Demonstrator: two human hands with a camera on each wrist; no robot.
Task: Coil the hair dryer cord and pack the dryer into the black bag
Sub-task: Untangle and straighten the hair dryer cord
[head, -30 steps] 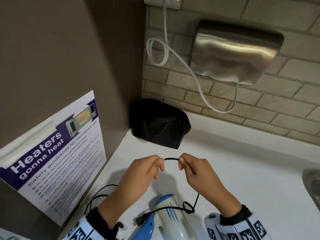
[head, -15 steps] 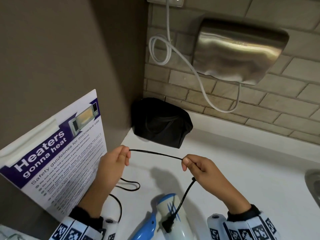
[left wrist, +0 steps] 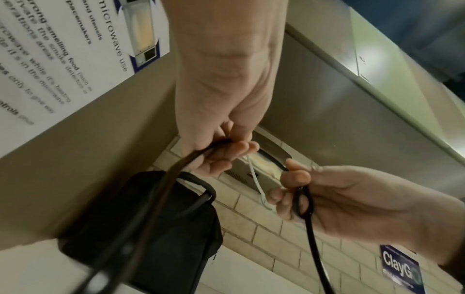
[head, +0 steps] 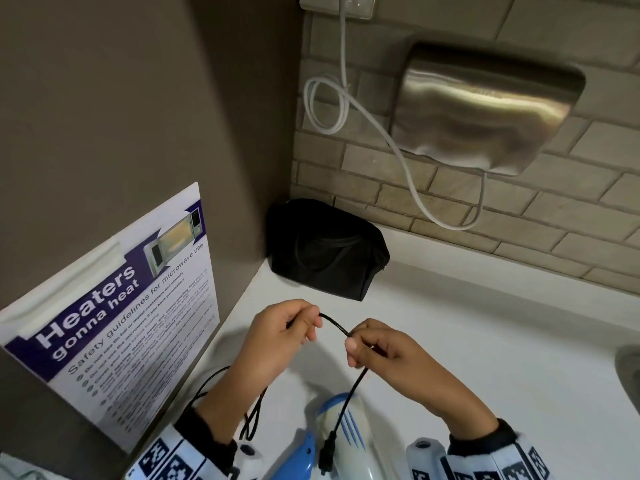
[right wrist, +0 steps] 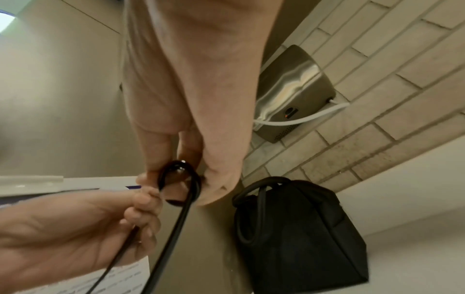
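Head view shows the left hand (head: 277, 337) and right hand (head: 384, 351) each pinching the thin black cord (head: 334, 323), likely to form a loop; the blue-and-white hair dryer (head: 339, 441) lies on the white counter (head: 485, 341) below them, with the black fabric bag (head: 325, 251) beyond

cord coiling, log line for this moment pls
left hand pinches cord | right hand holds small loop | dryer on counter | black bag unpacked

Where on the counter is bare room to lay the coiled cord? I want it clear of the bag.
Bare white counter lies right of the hands, between black bag and sink edge. Crowded near the hair dryer and loose cord.
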